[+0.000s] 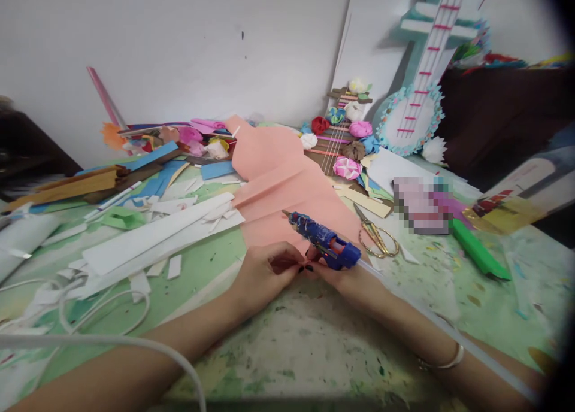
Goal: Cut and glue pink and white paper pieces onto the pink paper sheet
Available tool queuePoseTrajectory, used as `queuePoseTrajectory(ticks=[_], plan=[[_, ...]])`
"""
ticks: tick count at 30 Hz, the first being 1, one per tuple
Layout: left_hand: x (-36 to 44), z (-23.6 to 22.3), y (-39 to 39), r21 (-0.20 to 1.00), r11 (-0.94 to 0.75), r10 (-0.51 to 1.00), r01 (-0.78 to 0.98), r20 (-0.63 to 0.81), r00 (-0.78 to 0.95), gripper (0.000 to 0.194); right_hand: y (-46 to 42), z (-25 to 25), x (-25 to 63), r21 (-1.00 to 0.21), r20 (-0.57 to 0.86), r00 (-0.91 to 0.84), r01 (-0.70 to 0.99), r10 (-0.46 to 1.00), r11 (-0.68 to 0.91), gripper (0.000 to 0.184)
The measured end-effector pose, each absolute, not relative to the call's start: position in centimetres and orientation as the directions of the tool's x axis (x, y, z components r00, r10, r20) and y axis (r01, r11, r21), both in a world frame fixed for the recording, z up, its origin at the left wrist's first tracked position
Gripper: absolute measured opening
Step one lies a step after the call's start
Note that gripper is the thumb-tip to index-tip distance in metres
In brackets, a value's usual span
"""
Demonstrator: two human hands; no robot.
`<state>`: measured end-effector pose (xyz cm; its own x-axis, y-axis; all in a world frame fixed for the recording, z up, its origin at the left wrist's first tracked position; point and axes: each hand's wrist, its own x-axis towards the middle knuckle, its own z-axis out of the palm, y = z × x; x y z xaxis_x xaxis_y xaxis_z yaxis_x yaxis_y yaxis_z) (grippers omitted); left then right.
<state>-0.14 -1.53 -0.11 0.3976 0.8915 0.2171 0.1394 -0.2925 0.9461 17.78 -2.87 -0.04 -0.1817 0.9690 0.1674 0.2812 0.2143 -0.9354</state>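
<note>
My left hand [263, 274] is closed in a pinch at the near edge of a salmon-pink paper cutout [274, 154], which lies flat with a rounded upper part and creases across it. Its fingertips meet those of my right hand [348, 280]; exactly what lies between them is mostly hidden. A blue hot glue gun [321, 232] rests in my right hand, its nozzle pointing left above the cutout and its handle largely covered by my fingers. From its back, a long translucent glue stick [431, 316] runs along my right forearm.
Gold-handled scissors [380, 235] lie right of the cutout. White paper strips [166, 238] and a looping white cord [108, 340] cover the left side. Paper flowers [348, 167], a green paper piece [480, 250] and a paper-decorated instrument model [413, 118] stand or lie behind and right.
</note>
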Motion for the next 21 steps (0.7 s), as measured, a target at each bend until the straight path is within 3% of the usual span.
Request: queuePoseTrajectory(ticks=[7,12,21], plan=[[-0.05,-0.19,-1.53,0.94,-0.303,0.891,0.158,0.22,0.396,0.006,-3.07,0.05,17.71,-0.901,0.196,-0.112,0.371,0.974,0.224,0.01],[-0.05,-0.24,-1.53,0.916,-0.348,0.889,0.199,0.255,0.38,0.007,-3.26,0.53,17.68,-0.855,0.229,-0.163,0.437,0.96,0.279,0.009],[-0.04,-0.11,-1.57,0.904,-0.372,0.879,0.209,0.271,0.392,0.01,-3.38,0.78,18.1,-0.837,0.277,-0.143,0.45,0.95,0.311,0.012]])
